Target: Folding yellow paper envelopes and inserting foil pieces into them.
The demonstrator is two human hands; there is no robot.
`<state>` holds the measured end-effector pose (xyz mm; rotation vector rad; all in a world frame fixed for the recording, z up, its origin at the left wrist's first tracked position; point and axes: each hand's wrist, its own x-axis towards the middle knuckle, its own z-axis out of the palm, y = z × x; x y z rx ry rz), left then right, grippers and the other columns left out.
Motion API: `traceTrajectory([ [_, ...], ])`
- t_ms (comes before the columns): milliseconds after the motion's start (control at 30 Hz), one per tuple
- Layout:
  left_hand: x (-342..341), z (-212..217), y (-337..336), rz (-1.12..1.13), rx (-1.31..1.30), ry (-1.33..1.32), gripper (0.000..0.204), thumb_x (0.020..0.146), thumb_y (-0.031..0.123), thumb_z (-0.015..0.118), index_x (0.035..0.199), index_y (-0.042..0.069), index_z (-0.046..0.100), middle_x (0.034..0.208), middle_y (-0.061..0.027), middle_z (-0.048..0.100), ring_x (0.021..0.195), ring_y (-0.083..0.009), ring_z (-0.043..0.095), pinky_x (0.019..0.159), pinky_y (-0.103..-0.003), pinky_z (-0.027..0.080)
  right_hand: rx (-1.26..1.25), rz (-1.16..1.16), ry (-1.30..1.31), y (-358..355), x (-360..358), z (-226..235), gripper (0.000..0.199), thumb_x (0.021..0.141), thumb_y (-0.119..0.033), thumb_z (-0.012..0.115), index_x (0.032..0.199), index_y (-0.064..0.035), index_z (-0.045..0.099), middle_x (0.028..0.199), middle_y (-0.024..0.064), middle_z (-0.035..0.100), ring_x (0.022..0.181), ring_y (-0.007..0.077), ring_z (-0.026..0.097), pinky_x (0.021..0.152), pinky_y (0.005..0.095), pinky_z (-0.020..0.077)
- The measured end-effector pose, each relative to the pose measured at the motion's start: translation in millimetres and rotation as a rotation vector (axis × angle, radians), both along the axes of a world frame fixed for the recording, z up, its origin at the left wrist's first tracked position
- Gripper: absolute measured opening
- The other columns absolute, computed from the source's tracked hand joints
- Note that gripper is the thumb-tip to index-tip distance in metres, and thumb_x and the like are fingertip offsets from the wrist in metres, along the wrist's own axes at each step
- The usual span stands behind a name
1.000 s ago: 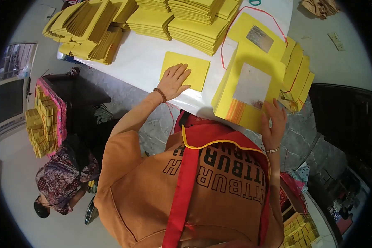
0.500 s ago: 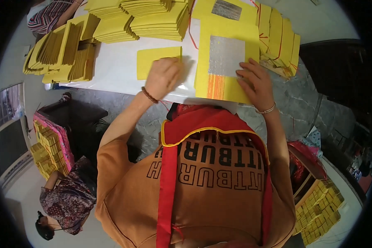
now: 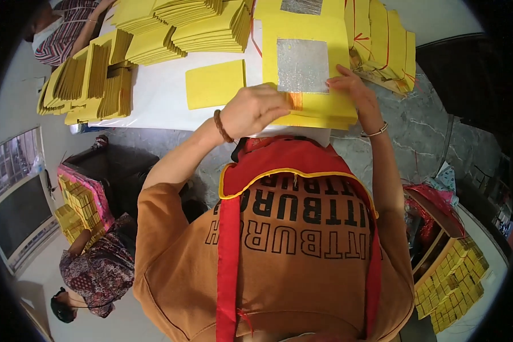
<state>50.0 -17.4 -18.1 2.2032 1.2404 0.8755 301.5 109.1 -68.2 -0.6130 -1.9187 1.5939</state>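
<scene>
In front of me lies a yellow paper sheet [image 3: 271, 80] with a silver foil square [image 3: 303, 64] and an orange patch [image 3: 295, 101] below it. My left hand [image 3: 257, 108] pinches the sheet's near edge by the orange patch, and that edge curls up. The fingertips are partly hidden behind the hand. At the sheet's right side, my right hand [image 3: 356, 94] has its fingers apart, the tips touching near the foil's lower right corner. A folded yellow paper [image 3: 214, 84] lies flat to the left of the sheet.
Stacks of folded yellow paper [image 3: 211, 28] cover the far part of the white table [image 3: 159, 88], with more stacks [image 3: 88, 77] at left. Bundles tied with red string [image 3: 385, 48] stand at right. One person [image 3: 68, 34] is at far left, another [image 3: 97, 273] at lower left.
My left hand has moved right, from the folded paper to the sheet's near edge, which now curls up. The folded paper stays on the table. My right hand remains at the sheet's right side.
</scene>
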Motion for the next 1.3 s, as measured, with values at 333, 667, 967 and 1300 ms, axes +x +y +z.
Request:
traceTrajectory([
  [333, -11, 5, 19, 0.055, -0.658, -0.185, 0.013, 0.083, 0.01, 0.061, 0.091, 0.0, 0.066, 0.077, -0.0058, 0.065, 0.07, -0.0098, 0.056, 0.066, -0.025, 0.045, -0.023, -0.083, 0.011, -8, -3, 1, 0.044, 0.098, -0.032, 0.035, 0.099, -0.0001, 0.065, 0.111, 0.0084, 0.061, 0.125, 0.0247, 0.038, 0.103, 0.0354, 0.0291],
  [667, -16, 4, 26, 0.036, -0.775, -0.244, 0.017, 0.081, 0.015, 0.06, 0.089, 0.002, 0.067, 0.071, -0.0043, 0.064, 0.065, -0.0093, 0.054, 0.061, -0.026, 0.044, -0.003, -0.083, -0.028, -6, -4, 3, 0.05, 0.098, -0.035, 0.029, 0.102, -0.0001, 0.064, 0.109, 0.0092, 0.062, 0.126, 0.0254, 0.038, 0.103, 0.0349, 0.0296],
  [967, -19, 3, 28, 0.023, -0.802, -0.252, 0.017, 0.084, 0.01, 0.057, 0.093, -0.002, 0.065, 0.076, -0.001, 0.063, 0.07, -0.0048, 0.053, 0.065, -0.021, 0.044, 0.045, -0.021, 0.071, -6, -3, 3, 0.044, 0.093, -0.04, 0.039, 0.104, -0.0046, 0.063, 0.109, 0.0076, 0.062, 0.127, 0.0272, 0.038, 0.103, 0.04, 0.029],
  [1300, -32, 0, 24, 0.013, -0.083, 0.073, 0.04, 0.078, 0.024, 0.067, 0.114, 0.008, 0.059, 0.119, -0.0111, 0.053, 0.11, -0.03, 0.048, 0.092, -0.041, 0.038, 0.014, -0.193, -0.03, -7, -4, -18, 0.024, 0.078, -0.008, 0.063, 0.102, -0.0078, 0.064, 0.108, 0.0042, 0.064, 0.118, 0.0253, 0.049, 0.101, 0.0403, 0.0315],
])
